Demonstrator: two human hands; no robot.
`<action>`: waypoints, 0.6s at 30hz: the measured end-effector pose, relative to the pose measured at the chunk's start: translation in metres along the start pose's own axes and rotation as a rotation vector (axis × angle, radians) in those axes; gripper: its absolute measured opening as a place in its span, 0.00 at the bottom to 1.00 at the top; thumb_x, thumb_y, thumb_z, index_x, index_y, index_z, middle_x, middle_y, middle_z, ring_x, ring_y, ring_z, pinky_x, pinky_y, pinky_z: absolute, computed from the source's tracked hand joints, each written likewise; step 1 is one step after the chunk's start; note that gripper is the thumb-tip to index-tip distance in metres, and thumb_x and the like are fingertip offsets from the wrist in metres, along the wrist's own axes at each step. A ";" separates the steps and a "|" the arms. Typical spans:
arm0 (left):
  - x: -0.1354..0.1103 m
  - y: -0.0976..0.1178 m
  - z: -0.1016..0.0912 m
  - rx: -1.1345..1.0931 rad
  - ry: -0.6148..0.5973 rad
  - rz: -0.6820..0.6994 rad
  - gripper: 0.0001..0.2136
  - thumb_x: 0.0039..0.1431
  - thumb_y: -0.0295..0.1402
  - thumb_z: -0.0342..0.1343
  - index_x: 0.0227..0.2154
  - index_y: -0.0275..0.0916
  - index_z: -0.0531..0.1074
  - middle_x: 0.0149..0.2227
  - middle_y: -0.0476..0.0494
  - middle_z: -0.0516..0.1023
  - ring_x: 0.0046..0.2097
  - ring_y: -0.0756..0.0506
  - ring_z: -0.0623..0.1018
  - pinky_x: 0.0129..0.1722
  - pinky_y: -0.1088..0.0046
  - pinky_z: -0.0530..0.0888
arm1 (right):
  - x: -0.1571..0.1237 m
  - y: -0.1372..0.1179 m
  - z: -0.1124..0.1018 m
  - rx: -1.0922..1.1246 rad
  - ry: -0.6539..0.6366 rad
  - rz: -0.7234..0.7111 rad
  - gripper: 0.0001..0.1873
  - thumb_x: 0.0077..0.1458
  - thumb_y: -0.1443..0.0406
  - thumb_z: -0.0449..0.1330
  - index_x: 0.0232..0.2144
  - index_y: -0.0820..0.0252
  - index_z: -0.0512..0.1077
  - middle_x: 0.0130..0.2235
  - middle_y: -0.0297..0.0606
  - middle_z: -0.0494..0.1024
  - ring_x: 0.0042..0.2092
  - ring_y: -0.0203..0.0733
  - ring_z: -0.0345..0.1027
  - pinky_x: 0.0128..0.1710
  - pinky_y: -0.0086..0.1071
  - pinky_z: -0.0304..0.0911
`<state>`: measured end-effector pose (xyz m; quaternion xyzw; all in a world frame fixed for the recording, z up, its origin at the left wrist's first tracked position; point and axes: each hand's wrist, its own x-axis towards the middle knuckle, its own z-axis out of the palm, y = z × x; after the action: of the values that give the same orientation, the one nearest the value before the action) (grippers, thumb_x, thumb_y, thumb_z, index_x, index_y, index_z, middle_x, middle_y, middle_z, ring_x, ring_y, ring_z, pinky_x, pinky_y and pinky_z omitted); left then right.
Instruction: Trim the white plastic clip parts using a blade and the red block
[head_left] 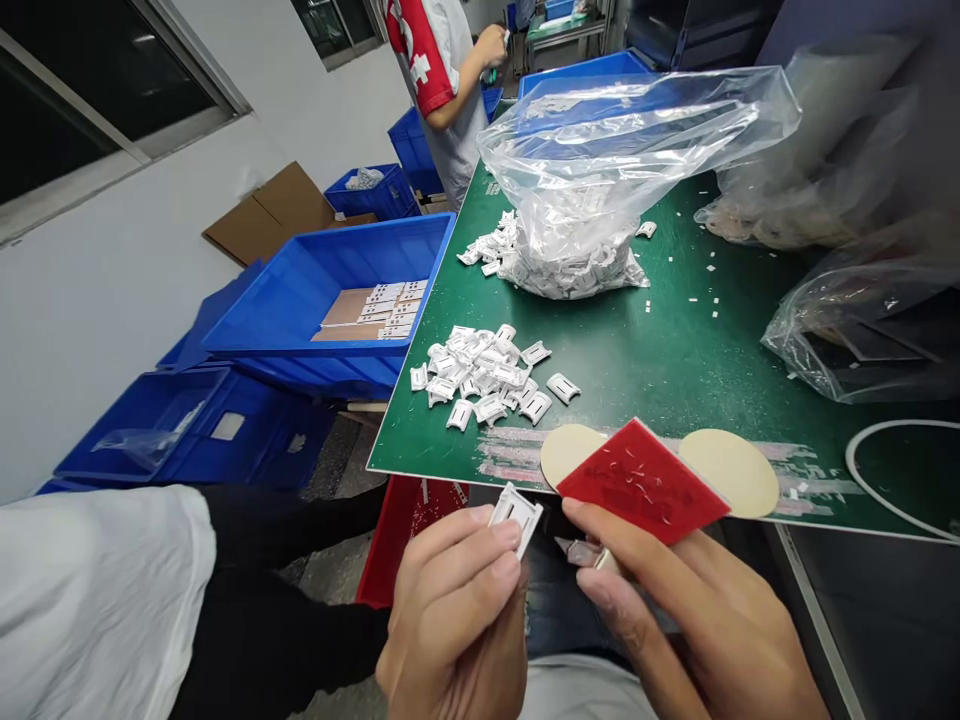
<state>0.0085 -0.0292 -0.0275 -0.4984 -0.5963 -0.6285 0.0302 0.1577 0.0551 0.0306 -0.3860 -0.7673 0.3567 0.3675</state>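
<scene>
My left hand (457,610) pinches a small white plastic part (516,512) between thumb and fingers, below the table's front edge. My right hand (697,620) is closed around a small knife-like tool (579,550) whose tip points left toward the part. A red square pad (641,482) lies at the edge of the green table (675,350), just above my right fingers. A pile of white plastic parts (487,375) lies on the table beyond my hands.
A clear bag of white parts (585,230) stands further back, with more plastic bags (862,320) to the right. Blue crates (330,290) sit left of the table, a red bin (405,530) below it. Another person (442,80) stands at the far end.
</scene>
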 end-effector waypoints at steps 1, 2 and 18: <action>0.005 0.004 0.002 0.040 0.005 0.090 0.18 0.55 0.19 0.73 0.43 0.47 0.83 0.44 0.52 0.90 0.45 0.40 0.89 0.46 0.60 0.88 | 0.004 -0.002 0.001 -0.026 0.011 -0.027 0.28 0.69 0.44 0.61 0.60 0.51 0.83 0.49 0.48 0.90 0.52 0.58 0.85 0.49 0.42 0.83; 0.009 0.008 0.004 0.072 0.005 0.162 0.17 0.56 0.19 0.73 0.44 0.46 0.83 0.44 0.50 0.90 0.45 0.40 0.89 0.45 0.61 0.88 | 0.006 -0.003 0.002 -0.051 0.022 -0.053 0.27 0.70 0.44 0.61 0.60 0.51 0.83 0.48 0.49 0.90 0.50 0.57 0.86 0.49 0.41 0.83; 0.018 0.006 0.005 0.119 0.000 0.336 0.10 0.58 0.19 0.72 0.40 0.37 0.82 0.42 0.47 0.90 0.42 0.42 0.89 0.42 0.62 0.89 | -0.014 0.013 -0.007 -0.230 0.033 -0.290 0.17 0.75 0.67 0.55 0.52 0.67 0.83 0.43 0.50 0.91 0.34 0.47 0.87 0.39 0.36 0.83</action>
<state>0.0066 -0.0170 -0.0124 -0.5883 -0.5408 -0.5782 0.1645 0.1741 0.0509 0.0193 -0.3167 -0.8445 0.2036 0.3809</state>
